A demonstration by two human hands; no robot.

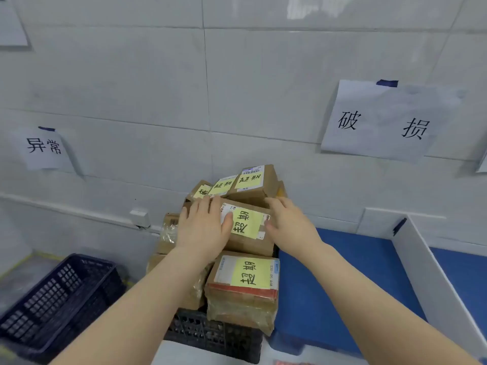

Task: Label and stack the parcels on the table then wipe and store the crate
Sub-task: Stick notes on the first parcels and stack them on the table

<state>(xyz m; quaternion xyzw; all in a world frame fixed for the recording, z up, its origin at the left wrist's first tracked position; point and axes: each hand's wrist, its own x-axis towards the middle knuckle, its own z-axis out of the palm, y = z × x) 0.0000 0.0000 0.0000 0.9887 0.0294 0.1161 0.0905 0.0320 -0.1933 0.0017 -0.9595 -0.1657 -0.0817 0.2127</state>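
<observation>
parcels point(245, 280) lie stacked on a crate point(210, 338) before the wall point(237, 75), a second crate point(52, 299) left, the table point(342, 285) right.

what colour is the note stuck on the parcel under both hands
Yellow with black handwriting, note; head view.

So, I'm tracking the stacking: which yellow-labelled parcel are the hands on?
The middle parcel, between the nearest parcel and the rear parcels: left hand rests on top, right hand touches its right edge.

A blue table point(342, 285) carries an upright white divider point(421, 272), a black crate point(210, 338) of parcels point(242, 285) at its left edge.
</observation>
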